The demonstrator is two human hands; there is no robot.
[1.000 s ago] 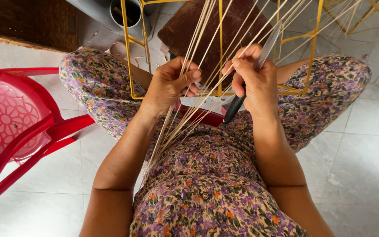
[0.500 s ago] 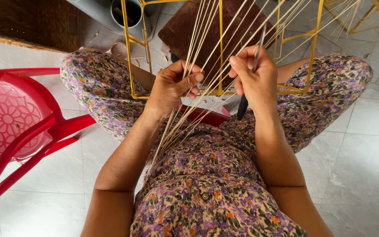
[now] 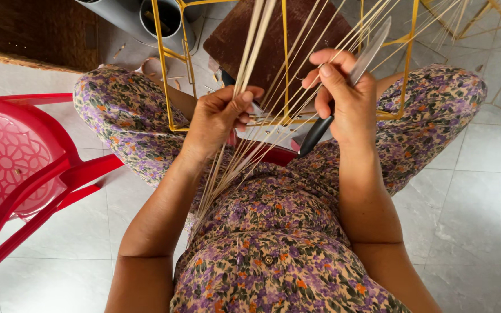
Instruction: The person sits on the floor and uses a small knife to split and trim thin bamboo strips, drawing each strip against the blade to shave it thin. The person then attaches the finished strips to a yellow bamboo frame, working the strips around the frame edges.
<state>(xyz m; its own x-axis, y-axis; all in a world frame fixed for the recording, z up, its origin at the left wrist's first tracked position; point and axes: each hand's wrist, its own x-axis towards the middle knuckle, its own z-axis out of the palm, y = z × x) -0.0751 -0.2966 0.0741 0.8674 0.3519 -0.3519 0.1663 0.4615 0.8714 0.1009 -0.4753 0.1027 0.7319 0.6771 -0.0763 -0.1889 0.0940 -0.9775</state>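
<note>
My left hand (image 3: pixel 218 119) grips a bundle of thin pale straw strands (image 3: pixel 250 52) that run from my lap up past a yellow wire frame (image 3: pixel 285 64). My right hand (image 3: pixel 346 98) holds a knife with a black handle (image 3: pixel 315 136) and a grey blade (image 3: pixel 371 49) pointing up and away, while its thumb and forefinger pinch single strands. The frame rests between my knees, over a brown board (image 3: pixel 262 35). Both hands sit close together at the frame's near bar.
A red plastic chair (image 3: pixel 18 168) stands at my left. Grey pipes (image 3: pixel 158 20) and a woven brown basket (image 3: pixel 36 32) lie at the top left. More yellow frames (image 3: pixel 471 17) sit at the top right on the pale tiled floor (image 3: pixel 482 191).
My right hand has lifted slightly and the knife blade now points higher. My left hand has shifted a little along the strands.
</note>
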